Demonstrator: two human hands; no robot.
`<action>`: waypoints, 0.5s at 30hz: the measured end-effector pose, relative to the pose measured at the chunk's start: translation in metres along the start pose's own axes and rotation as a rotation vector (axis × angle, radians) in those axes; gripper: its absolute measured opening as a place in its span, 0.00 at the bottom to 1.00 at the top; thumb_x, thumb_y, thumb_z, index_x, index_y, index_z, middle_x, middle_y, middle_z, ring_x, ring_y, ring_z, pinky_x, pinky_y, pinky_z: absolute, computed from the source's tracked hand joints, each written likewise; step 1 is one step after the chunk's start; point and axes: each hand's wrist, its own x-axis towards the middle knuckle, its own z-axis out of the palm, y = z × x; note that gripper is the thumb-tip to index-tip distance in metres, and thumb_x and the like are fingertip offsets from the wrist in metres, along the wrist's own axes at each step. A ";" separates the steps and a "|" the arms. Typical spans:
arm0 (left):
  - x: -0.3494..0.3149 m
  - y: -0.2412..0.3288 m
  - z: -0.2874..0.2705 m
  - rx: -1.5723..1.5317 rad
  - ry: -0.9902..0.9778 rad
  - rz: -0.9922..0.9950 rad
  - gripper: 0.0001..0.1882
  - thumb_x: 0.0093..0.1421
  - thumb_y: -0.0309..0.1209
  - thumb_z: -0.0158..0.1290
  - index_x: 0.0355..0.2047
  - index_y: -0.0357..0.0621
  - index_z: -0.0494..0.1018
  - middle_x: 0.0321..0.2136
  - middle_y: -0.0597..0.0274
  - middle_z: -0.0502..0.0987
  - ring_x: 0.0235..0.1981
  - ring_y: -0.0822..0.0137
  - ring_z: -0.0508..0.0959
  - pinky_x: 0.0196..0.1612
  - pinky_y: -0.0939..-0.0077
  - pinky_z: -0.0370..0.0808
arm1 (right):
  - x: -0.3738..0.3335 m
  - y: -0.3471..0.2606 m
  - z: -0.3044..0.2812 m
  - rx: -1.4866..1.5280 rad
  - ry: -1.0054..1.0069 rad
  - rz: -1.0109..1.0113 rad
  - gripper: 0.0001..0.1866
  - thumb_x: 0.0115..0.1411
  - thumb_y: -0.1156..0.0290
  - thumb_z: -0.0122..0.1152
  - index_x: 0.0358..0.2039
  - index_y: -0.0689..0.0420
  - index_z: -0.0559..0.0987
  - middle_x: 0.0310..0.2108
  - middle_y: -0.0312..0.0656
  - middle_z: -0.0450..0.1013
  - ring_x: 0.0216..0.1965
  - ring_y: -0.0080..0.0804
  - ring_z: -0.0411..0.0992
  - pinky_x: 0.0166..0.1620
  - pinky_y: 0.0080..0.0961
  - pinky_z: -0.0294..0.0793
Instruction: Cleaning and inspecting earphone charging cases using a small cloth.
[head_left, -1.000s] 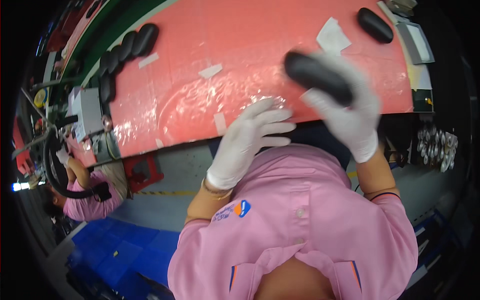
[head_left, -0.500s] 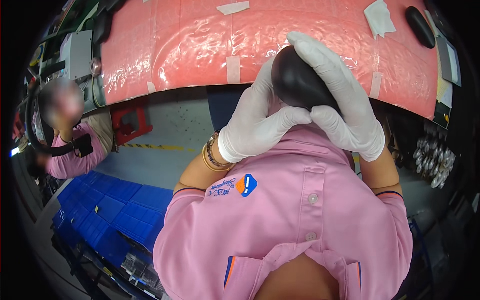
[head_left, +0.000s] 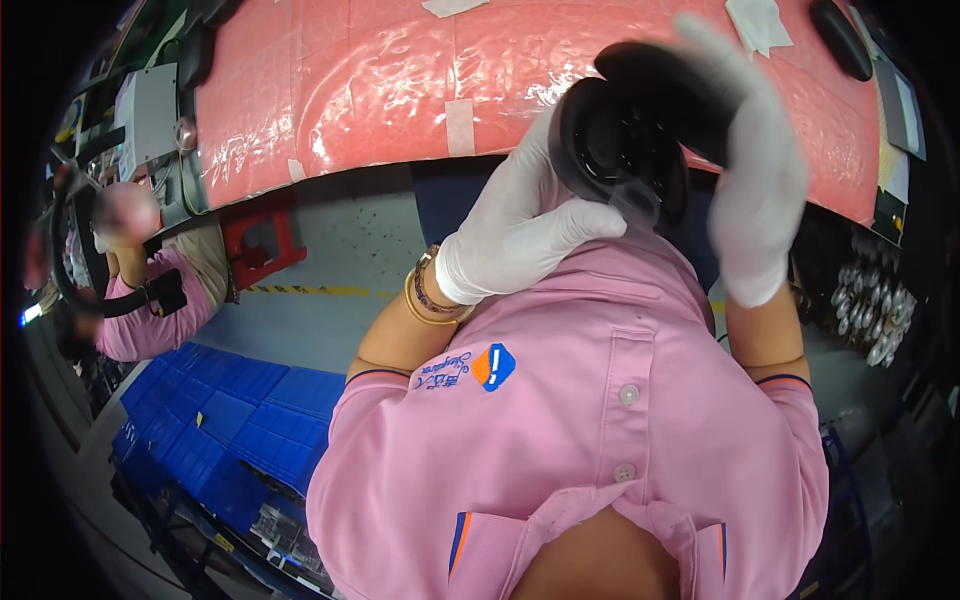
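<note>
Black case (head_left: pixel 590 130) hinged wide open.
From my remote seat I see the left hand (head_left: pixel 525 232) cupping its base — the right hand (head_left: pixel 763 180) blurs at the lid (head_left: pixel 660 80) — with a clear piece (head_left: pixel 636 203) by the near rim and the pink table (head_left: pixel 380 110) beyond.

A worktable (head_left: pixel 385 105) with a glossy, wrinkled pink-red covering spans the upper field; pale tape (head_left: pixel 459 128) is fixed at its near edge, and white glints of reflected light show along the covering; a grey floor (head_left: pixel 350 240) lies below, crossed by a yellow stripe (head_left: pixel 335 291); a red stool (head_left: pixel 237 250) stands near the table's left end; blue containers (head_left: pixel 290 395) are massed at lower left; a small bright light (head_left: pixel 28 315) appears at the far left; the periphery falls into darkness
</note>
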 end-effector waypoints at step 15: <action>0.014 0.012 0.002 -0.748 0.185 -0.245 0.44 0.62 0.65 0.31 0.55 0.32 0.64 0.45 0.44 0.75 0.46 0.44 0.78 0.44 0.41 0.78 | -0.019 -0.011 0.002 -0.374 -0.043 -0.425 0.24 0.40 0.77 0.74 0.41 0.59 0.76 0.38 0.42 0.72 0.38 0.34 0.71 0.46 0.30 0.69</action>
